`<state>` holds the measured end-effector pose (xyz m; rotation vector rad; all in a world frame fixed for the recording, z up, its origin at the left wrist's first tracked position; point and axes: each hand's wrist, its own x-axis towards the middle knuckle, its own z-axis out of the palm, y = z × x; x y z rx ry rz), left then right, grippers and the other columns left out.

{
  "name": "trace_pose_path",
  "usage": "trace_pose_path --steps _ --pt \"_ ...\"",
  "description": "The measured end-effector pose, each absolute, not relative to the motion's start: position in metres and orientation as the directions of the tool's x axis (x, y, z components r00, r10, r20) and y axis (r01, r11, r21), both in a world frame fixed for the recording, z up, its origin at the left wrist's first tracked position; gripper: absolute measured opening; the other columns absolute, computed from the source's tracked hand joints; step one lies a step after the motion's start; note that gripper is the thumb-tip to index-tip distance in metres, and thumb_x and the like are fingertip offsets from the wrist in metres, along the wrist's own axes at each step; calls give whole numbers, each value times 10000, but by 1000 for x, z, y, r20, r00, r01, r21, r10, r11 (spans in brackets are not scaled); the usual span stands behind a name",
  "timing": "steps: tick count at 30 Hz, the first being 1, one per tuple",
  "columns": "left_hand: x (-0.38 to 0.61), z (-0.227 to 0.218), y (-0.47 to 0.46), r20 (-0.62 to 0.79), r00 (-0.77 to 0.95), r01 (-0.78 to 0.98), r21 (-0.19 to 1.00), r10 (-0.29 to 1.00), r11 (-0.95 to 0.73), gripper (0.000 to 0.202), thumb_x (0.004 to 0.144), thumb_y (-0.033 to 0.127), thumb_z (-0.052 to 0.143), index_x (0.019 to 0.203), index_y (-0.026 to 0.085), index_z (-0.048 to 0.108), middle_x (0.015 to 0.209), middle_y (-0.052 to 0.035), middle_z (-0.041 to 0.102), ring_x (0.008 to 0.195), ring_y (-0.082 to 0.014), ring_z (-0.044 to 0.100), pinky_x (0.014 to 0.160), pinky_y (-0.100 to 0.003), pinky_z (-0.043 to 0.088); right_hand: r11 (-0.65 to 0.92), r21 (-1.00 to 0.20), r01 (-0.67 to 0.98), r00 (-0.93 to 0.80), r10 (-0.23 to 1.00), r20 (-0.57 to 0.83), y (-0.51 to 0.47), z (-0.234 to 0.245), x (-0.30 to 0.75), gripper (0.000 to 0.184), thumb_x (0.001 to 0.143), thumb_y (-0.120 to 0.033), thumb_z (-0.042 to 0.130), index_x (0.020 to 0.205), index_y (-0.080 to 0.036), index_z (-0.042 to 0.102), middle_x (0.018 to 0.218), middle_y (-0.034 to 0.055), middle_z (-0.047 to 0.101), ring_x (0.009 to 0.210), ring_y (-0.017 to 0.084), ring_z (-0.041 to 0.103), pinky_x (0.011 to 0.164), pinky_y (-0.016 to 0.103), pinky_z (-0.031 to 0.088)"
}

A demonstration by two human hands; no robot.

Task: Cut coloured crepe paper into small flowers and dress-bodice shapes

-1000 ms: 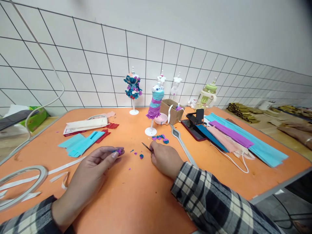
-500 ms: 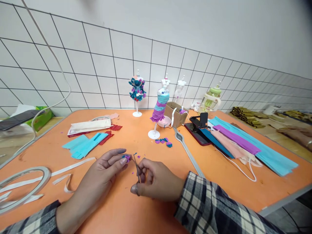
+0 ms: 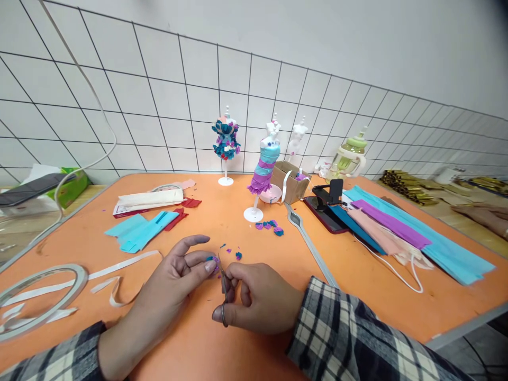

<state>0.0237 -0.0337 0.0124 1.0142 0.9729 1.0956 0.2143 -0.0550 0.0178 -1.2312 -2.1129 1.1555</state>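
Between thumb and fingers, my left hand (image 3: 183, 272) pinches a small purple and blue crepe paper flower (image 3: 216, 263). Small scissors (image 3: 224, 288) are in my right hand (image 3: 257, 299), thumb through one ring, with the blades right at the flower's edge. Tiny blue and purple paper scraps (image 3: 238, 255) lie on the orange table just beyond the fingers. Farther back is a row of small purple and blue paper pieces (image 3: 270, 226). Behind them a small dress form (image 3: 262, 169) wears wrapped light blue and purple paper.
A roll of white tape (image 3: 81, 280) lies at left, near light blue paper (image 3: 143, 231). A decorated dress form (image 3: 226, 140), a cardboard box (image 3: 297, 189) and a green-lidded bottle (image 3: 349, 156) stand behind. On the right are a phone (image 3: 327, 217) and paper strips (image 3: 397, 225). Another person's hand (image 3: 482, 218) shows far right.
A blue scrap now lies on the table beyond the scissors. The blades have closed together somewhat at the flower. The whole view has shifted slightly.
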Motion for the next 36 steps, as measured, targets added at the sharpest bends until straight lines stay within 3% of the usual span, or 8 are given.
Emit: trace_pose_path --steps 15,31,36 --pt "24 17 -33 -100 176 -90 989 979 118 599 661 341 858 1126 230 495 693 15 751 674 -175 708 675 -250 530 291 -795 533 -498 867 -17 -55 16 214 205 785 -364 672 838 -223 532 720 -72 592 579 74 475 538 206 308" --pt "19 16 -31 -30 202 -77 996 979 46 594 709 323 828 1170 239 462 730 32 751 690 -140 695 646 -205 515 306 -816 491 -530 848 0 -53 16 219 151 789 -310 668 779 -210 556 635 -79 510 554 69 453 517 199 318" --pt "17 14 -31 -22 231 -85 996 973 43 588 711 321 823 1165 233 460 731 33 744 690 -143 688 680 -229 523 290 -836 466 -560 828 -24 -52 15 221 168 788 -322 682 835 -216 560 661 -75 542 573 80 490 525 205 342"
